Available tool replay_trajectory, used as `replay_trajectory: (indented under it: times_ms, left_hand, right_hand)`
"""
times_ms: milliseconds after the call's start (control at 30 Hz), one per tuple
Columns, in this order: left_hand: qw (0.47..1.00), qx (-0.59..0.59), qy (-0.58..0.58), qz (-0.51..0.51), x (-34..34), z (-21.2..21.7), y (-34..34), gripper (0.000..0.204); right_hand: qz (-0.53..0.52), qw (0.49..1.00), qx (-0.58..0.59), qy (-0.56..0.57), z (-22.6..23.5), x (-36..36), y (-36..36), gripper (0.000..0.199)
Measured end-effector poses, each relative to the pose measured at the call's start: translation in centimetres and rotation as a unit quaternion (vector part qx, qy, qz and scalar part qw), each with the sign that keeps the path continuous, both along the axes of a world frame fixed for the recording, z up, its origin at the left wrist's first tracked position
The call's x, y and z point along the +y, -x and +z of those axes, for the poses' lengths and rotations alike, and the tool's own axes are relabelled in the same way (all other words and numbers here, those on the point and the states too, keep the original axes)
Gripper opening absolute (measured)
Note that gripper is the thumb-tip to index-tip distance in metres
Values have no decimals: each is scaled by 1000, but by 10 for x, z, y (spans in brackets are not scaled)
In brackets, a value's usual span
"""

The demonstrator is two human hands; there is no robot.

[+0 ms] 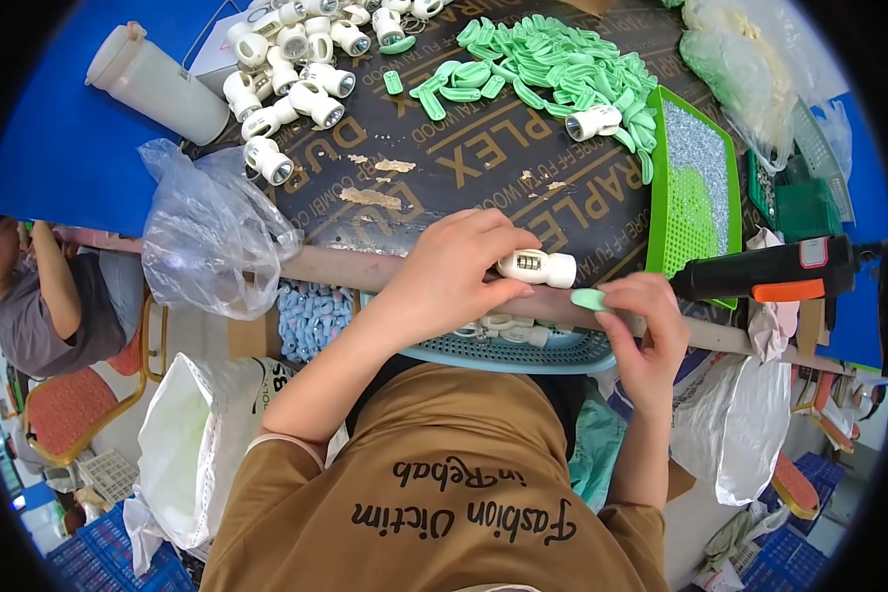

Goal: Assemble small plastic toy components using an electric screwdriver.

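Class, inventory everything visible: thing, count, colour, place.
Table: one, dark, centre
Lamps: many, white, top left
Covers: many, green, top
Lone lamp: one, white, beside covers
Tray: one, green, right
Tool: one, black, right
Canister: one, white, left
Bag: one, clear, left
Filled bags: number unclear, translucent, right
Small pieces: many, blue, left
Basket: one, blue, centre
Sacks: two, white, both sides
Chairs: several, red, background
Held lamp: one, white, centre
Held cover: one, green, centre
Co-worker: one, grey top, left
Left hand: one, bare, centre
Right hand: one, bare, right
Shirt: one, brown, bottom
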State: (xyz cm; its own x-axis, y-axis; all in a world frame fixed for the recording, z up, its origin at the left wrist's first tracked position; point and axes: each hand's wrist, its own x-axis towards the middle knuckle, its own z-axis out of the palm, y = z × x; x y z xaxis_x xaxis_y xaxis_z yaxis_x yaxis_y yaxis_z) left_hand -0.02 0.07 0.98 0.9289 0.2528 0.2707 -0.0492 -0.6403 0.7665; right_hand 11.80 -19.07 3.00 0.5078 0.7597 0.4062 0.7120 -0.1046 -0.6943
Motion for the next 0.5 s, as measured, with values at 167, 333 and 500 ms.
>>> replay_trajectory:
  times_ms: [167,333,500]
  left_hand:
    - [1000,-1,-3,-5,2,-1,0,33]
    - [1000,-27,12,-2,2,-2,0,34]
    - [1000,-30,7,1,3,-3,0,33]
  right_hand:
    - [77,989,-127,-21,7,44,7,21]
    - [128,973,-192,-1,6,58,5,22]
    - [139,962,-233,22,9,61,6,25]
